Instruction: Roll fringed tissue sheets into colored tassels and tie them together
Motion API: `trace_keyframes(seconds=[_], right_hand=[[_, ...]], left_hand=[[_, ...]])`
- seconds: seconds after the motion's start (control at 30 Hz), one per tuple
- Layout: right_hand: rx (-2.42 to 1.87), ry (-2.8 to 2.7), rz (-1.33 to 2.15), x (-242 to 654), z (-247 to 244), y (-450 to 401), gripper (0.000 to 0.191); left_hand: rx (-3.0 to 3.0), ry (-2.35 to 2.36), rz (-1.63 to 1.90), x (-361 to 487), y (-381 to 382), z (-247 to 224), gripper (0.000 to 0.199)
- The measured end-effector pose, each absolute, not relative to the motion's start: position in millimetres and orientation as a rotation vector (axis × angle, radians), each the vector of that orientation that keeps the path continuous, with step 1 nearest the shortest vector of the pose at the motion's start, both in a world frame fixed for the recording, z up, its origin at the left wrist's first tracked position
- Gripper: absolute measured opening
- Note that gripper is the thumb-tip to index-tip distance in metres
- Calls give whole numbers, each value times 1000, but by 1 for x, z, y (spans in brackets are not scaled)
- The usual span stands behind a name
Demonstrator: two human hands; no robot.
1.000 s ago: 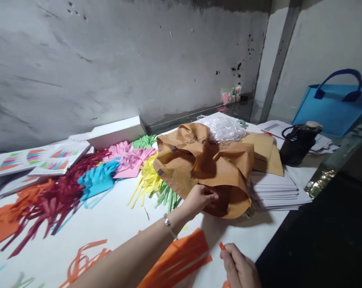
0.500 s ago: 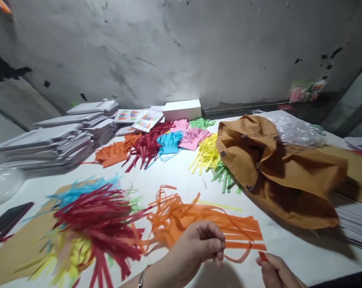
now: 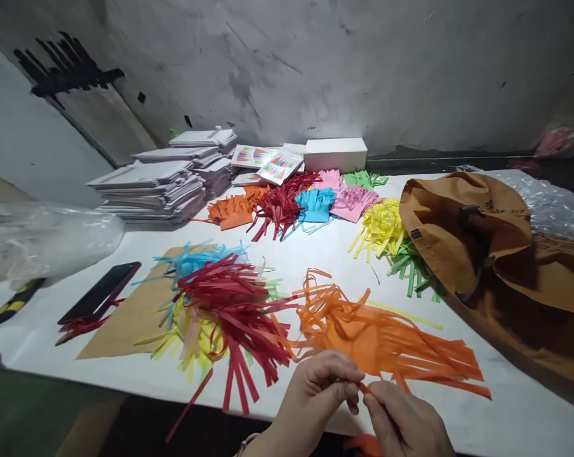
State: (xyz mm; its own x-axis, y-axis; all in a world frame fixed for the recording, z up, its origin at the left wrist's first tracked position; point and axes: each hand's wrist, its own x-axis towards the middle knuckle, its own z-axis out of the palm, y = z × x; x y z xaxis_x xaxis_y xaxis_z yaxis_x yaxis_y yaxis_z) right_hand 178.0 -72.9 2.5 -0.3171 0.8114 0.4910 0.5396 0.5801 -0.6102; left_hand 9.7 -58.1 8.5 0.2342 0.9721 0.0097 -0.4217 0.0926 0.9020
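In the head view, my left hand (image 3: 321, 392) and my right hand (image 3: 406, 419) meet at the table's front edge, fingertips pinched together. Between them is a narrow orange paper strip (image 3: 364, 388), mostly hidden by the fingers. Just beyond my hands lies a fringed orange paper bundle (image 3: 358, 339), its long strips spread to the right. To the left of my left hand is a dark red paper fringe (image 3: 234, 304), lying over yellow fringe (image 3: 192, 336) and blue fringe (image 3: 196, 257).
Brown card (image 3: 120, 324), a phone (image 3: 100, 292) and a black-and-yellow tool (image 3: 16, 301) lie at left. Stacked white packets (image 3: 148, 190) and a white box (image 3: 334, 154) stand at the back. Brown cloth (image 3: 468, 247) covers the right side, near yellow fringe.
The view has turned left, so the table's things appear farther right. My right hand has come in to my left hand with the orange strip, and their fingertips now meet.
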Motion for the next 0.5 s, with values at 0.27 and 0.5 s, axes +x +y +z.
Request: trace_keyframes(seconds=[0.27,0.5], right_hand=[[-983,-2329,524,184,26,-65,35],[-1079,-2365,644,183,38,-69,29]], left_hand=[[1550,957,990,-17,-72,8,18],[1796,993,820,-23,-70,25,19]])
